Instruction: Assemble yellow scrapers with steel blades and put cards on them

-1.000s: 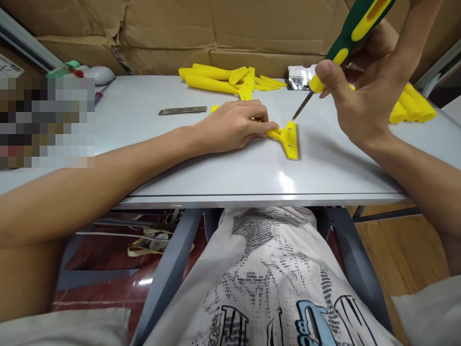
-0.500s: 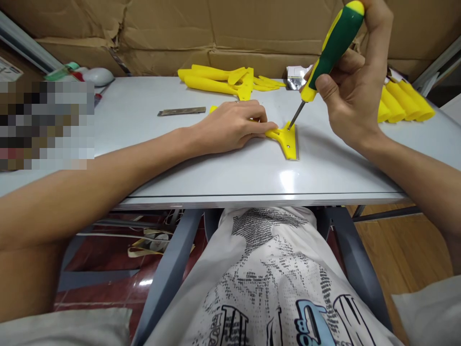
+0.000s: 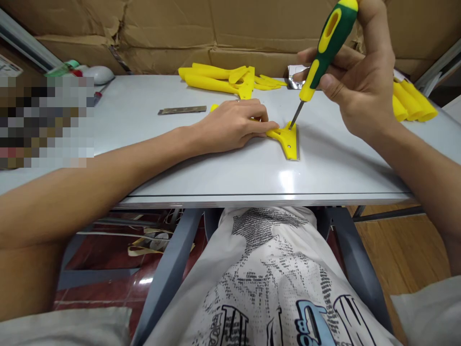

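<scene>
A yellow scraper (image 3: 288,139) lies on the white table, its head and metal blade edge toward the right. My left hand (image 3: 237,126) is wrapped round its handle and presses it down, hiding most of the handle. In my right hand (image 3: 363,86) is a green and yellow screwdriver (image 3: 329,45), tilted, with its tip on the upper screw spot of the scraper head. The thumb and forefinger touch the screwdriver while other fingers are spread behind it. A lower screw (image 3: 289,146) shows on the same head.
More yellow scrapers and parts (image 3: 216,79) lie at the back of the table (image 3: 216,175). A thin metal blade strip (image 3: 182,110) rests left of my left hand. Yellow handles (image 3: 418,101) line up at the right. A small silver packet (image 3: 296,77) sits near the cardboard wall (image 3: 165,29).
The screwdriver has turned about its shaft, so a yellow inset now faces me. My right hand has shifted slightly right and its fingers have opened somewhat. The left hand stays put.
</scene>
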`<act>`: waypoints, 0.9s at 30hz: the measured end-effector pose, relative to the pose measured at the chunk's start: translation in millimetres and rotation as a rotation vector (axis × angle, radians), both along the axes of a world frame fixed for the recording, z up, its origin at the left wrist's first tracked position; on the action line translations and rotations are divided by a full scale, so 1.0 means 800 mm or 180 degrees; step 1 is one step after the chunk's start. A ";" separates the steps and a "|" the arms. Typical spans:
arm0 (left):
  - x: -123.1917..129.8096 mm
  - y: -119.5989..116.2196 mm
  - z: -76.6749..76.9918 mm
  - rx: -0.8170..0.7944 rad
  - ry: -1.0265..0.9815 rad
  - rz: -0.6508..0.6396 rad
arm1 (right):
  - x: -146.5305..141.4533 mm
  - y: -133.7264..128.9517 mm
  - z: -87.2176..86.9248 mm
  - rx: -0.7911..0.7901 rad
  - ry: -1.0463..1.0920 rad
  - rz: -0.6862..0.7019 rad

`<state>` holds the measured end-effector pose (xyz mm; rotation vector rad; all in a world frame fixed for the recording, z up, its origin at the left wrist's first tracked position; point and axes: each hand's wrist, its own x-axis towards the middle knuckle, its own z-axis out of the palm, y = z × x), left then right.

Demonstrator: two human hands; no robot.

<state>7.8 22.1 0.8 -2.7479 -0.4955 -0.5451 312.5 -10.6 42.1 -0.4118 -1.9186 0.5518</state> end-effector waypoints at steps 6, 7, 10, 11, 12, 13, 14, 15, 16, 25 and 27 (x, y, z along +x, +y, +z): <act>0.000 0.000 -0.001 0.0002 0.0007 -0.0014 | 0.008 0.006 0.007 -0.0133 -0.0181 -0.0070; 0.000 0.000 -0.001 -0.0010 -0.0005 -0.0021 | 0.010 0.009 0.006 -0.0019 -0.0223 -0.0052; 0.000 0.000 -0.002 -0.0084 -0.0077 -0.0036 | 0.016 0.023 -0.002 0.0244 -0.0335 -0.0238; 0.000 -0.001 -0.002 -0.0109 -0.0095 -0.0029 | 0.018 0.029 -0.006 0.0356 -0.0337 -0.0347; 0.000 -0.001 -0.002 -0.0127 -0.0099 -0.0020 | 0.020 0.034 -0.010 0.0514 -0.0339 -0.0438; 0.000 -0.001 -0.002 -0.0134 -0.0091 -0.0012 | 0.021 0.039 -0.013 0.0711 -0.0324 -0.0525; 0.000 -0.001 -0.001 -0.0127 -0.0076 -0.0006 | 0.021 0.041 -0.015 0.0909 -0.0335 -0.0618; 0.000 -0.001 -0.001 -0.0110 -0.0060 -0.0005 | 0.020 0.042 -0.017 0.1059 -0.0377 -0.0743; 0.000 -0.001 -0.001 -0.0087 -0.0047 -0.0011 | 0.019 0.040 -0.018 0.1166 -0.0414 -0.0878; -0.001 0.000 -0.001 -0.0122 -0.0142 -0.0108 | 0.004 0.045 -0.027 0.1294 0.0025 -0.0900; -0.001 0.000 -0.001 -0.0181 -0.0178 -0.0097 | 0.003 0.057 -0.028 0.1334 0.0155 -0.0778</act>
